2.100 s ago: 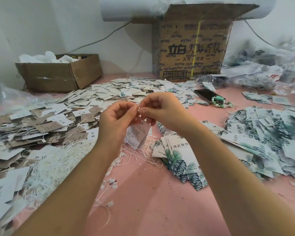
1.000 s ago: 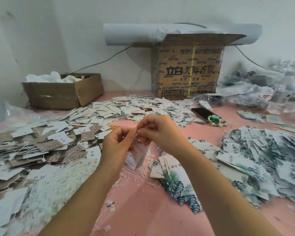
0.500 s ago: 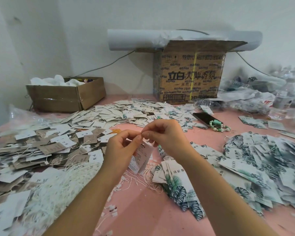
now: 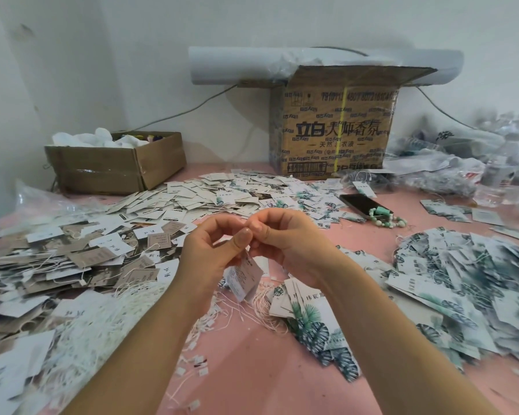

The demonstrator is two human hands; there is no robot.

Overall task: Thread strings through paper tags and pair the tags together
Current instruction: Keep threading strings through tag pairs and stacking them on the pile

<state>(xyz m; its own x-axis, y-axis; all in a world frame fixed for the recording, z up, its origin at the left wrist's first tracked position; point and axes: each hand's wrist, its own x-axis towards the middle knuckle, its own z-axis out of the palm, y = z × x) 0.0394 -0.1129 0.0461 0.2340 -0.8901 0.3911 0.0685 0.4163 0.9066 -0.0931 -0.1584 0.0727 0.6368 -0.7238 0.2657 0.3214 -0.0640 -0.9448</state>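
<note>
Tags (image 4: 243,278) hang under pinching left hand (image 4: 210,253), right hand (image 4: 288,238).

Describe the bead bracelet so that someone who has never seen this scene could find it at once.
Start at the tall printed cardboard box against the back wall, then come forward and slightly right across the pink table to the black phone. The bead bracelet lies at the phone's near right end: the only string of round pale and green beads among flat paper tags.
</note>
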